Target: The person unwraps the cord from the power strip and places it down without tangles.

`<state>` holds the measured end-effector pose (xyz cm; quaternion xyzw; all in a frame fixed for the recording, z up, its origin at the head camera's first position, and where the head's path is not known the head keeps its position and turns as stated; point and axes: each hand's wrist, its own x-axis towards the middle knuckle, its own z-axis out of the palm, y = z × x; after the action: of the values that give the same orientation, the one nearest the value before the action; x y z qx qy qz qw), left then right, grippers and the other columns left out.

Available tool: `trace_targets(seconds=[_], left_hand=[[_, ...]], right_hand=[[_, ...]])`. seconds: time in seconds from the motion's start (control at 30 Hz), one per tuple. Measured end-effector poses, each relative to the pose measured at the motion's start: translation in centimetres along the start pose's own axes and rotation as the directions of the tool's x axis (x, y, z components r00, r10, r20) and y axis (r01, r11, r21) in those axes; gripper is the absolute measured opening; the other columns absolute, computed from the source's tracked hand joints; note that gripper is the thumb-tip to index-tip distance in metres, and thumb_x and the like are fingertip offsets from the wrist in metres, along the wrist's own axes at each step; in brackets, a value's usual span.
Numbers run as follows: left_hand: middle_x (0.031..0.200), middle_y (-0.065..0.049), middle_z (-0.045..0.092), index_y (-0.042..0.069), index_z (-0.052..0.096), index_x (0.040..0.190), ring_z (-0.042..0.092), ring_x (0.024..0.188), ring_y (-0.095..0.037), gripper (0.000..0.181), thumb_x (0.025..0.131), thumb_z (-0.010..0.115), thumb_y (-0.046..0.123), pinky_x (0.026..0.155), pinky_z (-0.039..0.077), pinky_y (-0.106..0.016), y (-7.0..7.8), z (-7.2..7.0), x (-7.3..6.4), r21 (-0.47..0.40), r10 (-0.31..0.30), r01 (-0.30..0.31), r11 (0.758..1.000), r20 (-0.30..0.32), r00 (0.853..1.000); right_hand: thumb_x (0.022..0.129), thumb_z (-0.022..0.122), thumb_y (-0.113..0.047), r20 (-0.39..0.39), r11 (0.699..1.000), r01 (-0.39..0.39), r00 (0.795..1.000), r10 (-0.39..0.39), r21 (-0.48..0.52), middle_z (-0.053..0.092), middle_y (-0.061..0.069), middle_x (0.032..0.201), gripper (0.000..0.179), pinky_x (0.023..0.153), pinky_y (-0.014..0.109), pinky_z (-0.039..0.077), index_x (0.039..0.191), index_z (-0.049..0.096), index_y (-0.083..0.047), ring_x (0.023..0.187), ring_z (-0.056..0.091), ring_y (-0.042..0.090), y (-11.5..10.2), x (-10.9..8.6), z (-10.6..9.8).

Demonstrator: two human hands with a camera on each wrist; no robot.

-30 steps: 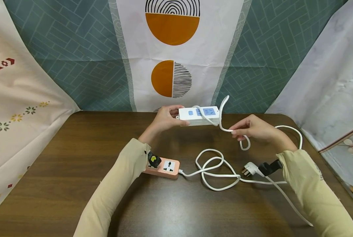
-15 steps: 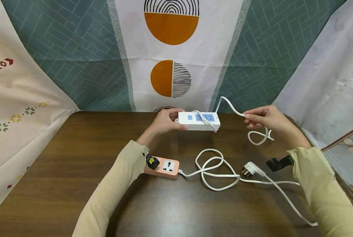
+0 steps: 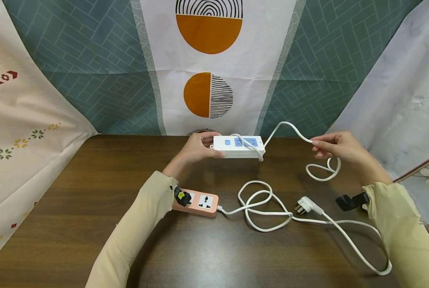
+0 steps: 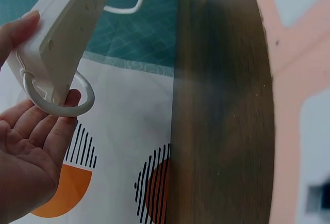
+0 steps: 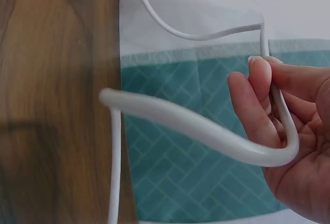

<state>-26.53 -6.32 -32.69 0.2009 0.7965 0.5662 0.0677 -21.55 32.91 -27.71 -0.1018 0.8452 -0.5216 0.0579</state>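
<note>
My left hand (image 3: pixel 194 150) grips one end of a white power strip (image 3: pixel 232 153) with blue sockets, raised over the back of the table. In the left wrist view, the thumb lies on one face of the power strip (image 4: pixel 62 33) and the fingers on the other, near a loop of cord (image 4: pixel 85 105). To the right, my right hand (image 3: pixel 338 148) pinches the strip's white cord (image 3: pixel 290 124) between thumb and fingers. The cord (image 5: pixel 191 123) bends through the palm in the right wrist view, and a loop of it dangles below the hand.
A pink power strip (image 3: pixel 203 203) lies on the table (image 3: pixel 92 224) below my left forearm. Its white cord (image 3: pixel 268 214) is loosely tangled in the middle. A white plug (image 3: pixel 305 205) rests to the right, near a black wrist camera (image 3: pixel 351 202). Patterned cloth (image 3: pixel 301 92) stands behind.
My right hand has moved to the right, drawing the cord away from the white power strip. The left hand has lowered slightly with the strip still in its grip.
</note>
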Motion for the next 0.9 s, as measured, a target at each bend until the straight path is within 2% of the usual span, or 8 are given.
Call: trace_targets(seconds=[0.23, 0.3, 0.37, 0.43, 0.53, 0.6, 0.7, 0.9], left_hand=[[0.112, -0.012, 0.062, 0.003, 0.057, 0.116, 0.06, 0.095, -0.02, 0.056, 0.066, 0.08, 0.01, 0.08, 0.048, -0.029, -0.1, -0.3, -0.2, 0.006, -0.014, 0.014, 1.0, -0.009, 1.0], [0.112, -0.012, 0.062, 0.002, 0.057, 0.116, 0.06, 0.094, -0.021, 0.055, 0.066, 0.08, 0.009, 0.08, 0.048, -0.03, -0.1, -0.3, -0.2, -0.001, -0.005, 0.005, 1.0, -0.002, 1.0], [0.112, -0.013, 0.062, 0.002, 0.057, 0.116, 0.06, 0.095, -0.021, 0.055, 0.066, 0.08, 0.007, 0.081, 0.048, -0.03, -0.1, -0.3, -0.2, -0.012, 0.002, -0.002, 1.0, 0.008, 1.0], [0.112, -0.014, 0.061, 0.001, 0.056, 0.117, 0.06, 0.095, -0.022, 0.055, 0.067, 0.079, 0.006, 0.082, 0.048, -0.031, 0.0, -0.2, -0.2, -0.019, 0.006, -0.006, 1.0, 0.019, 1.0], [0.113, -0.014, 0.061, 0.0, 0.056, 0.117, 0.059, 0.096, -0.022, 0.055, 0.067, 0.079, 0.005, 0.083, 0.048, -0.032, 0.0, -0.1, -0.2, -0.021, 0.012, -0.011, 1.0, 0.028, 1.0], [0.113, -0.015, 0.061, 0.0, 0.056, 0.117, 0.059, 0.097, -0.022, 0.055, 0.067, 0.079, 0.005, 0.083, 0.048, -0.033, 0.1, 0.0, -0.2, -0.018, 0.016, -0.016, 1.0, 0.03, 0.999], [0.113, -0.014, 0.061, 0.001, 0.056, 0.117, 0.059, 0.097, -0.022, 0.056, 0.067, 0.079, 0.006, 0.083, 0.048, -0.033, 0.1, 0.1, -0.1, -0.011, 0.018, -0.017, 1.0, 0.03, 0.999], [0.114, -0.014, 0.061, 0.002, 0.056, 0.118, 0.059, 0.096, -0.023, 0.055, 0.068, 0.079, 0.008, 0.083, 0.048, -0.033, 0.3, 0.2, -0.1, -0.006, 0.007, -0.007, 1.0, 0.034, 0.999]], right_hand=[[0.088, 0.056, -0.003, -0.033, 0.992, 0.005, 0.999, -0.001, 0.123, 0.068, -0.002, 0.072, 0.028, 0.058, 0.022, 0.051, 0.085, 0.07, -0.027, 0.06, 0.062, 0.006, 1.8, -1.4, -3.0], [0.087, 0.058, -0.005, -0.036, 0.982, 0.014, 0.999, -0.007, 0.19, 0.069, 0.001, 0.072, 0.021, 0.059, 0.023, 0.051, 0.087, 0.071, -0.022, 0.06, 0.064, 0.009, 3.0, -1.6, -4.3], [0.088, 0.059, -0.007, 0.017, 0.951, 0.057, 0.998, -0.066, 0.303, 0.069, 0.004, 0.077, 0.017, 0.06, 0.023, 0.051, 0.095, 0.071, -0.015, 0.064, 0.066, 0.011, 5.9, -1.0, -6.5], [0.088, 0.058, -0.008, 0.03, 0.941, 0.053, 0.997, -0.067, 0.334, 0.069, 0.006, 0.078, 0.017, 0.061, 0.024, 0.051, 0.098, 0.071, -0.012, 0.065, 0.066, 0.013, 6.9, -1.3, -7.7], [0.09, 0.055, -0.009, 0.003, 0.963, 0.025, 1.0, -0.027, 0.267, 0.069, 0.003, 0.078, 0.019, 0.061, 0.024, 0.051, 0.096, 0.071, -0.018, 0.066, 0.066, 0.012, 7.1, -2.1, -8.5], [0.091, 0.054, -0.012, -0.089, 0.992, -0.058, 0.994, 0.068, 0.116, 0.068, -0.002, 0.075, 0.022, 0.061, 0.023, 0.051, 0.089, 0.07, -0.028, 0.064, 0.064, 0.01, 5.1, -3.6, -7.9], [0.092, 0.052, -0.017, -0.158, 0.991, -0.131, 0.979, 0.128, -0.006, 0.066, -0.009, 0.074, 0.027, 0.062, 0.022, 0.051, 0.083, 0.066, -0.038, 0.065, 0.063, 0.007, 4.5, -4.7, -8.0], [0.092, 0.052, -0.017, -0.187, 0.99, -0.14, 0.973, 0.134, -0.019, 0.064, -0.012, 0.075, 0.03, 0.06, 0.021, 0.051, 0.081, 0.065, -0.041, 0.066, 0.062, 0.007, 5.0, -6.3, -8.9]])
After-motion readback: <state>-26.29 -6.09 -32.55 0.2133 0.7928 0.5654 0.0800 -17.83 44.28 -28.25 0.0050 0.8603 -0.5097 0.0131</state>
